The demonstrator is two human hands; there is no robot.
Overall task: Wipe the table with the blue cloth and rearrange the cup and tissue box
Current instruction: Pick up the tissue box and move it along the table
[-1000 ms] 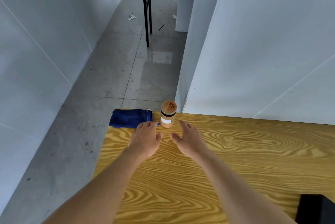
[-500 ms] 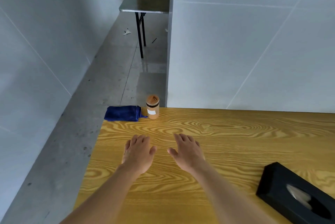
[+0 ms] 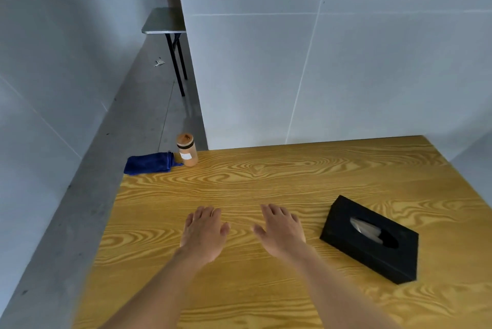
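A folded blue cloth [image 3: 150, 163] lies at the far left corner of the wooden table [image 3: 266, 177]. Just right of it an orange-brown cup with a lid [image 3: 187, 149] stands upright, touching the cloth's corner. A black tissue box [image 3: 371, 238] with a tissue showing in its slot rests on the right side of the table. My left hand [image 3: 203, 231] and my right hand [image 3: 279, 230] hover palm down over the middle of the table, fingers spread, holding nothing. Both are well short of the cloth and cup; my right hand is just left of the box.
White wall panels [image 3: 332, 75] stand right behind the table's far edge. The table's left edge drops to a grey tiled floor [image 3: 133, 121]. A small grey table on black legs [image 3: 166, 25] stands farther back along that floor.
Both hands have drawn back from the cloth and cup toward the table's middle. The view has swung right, bringing the whole tissue box into sight.
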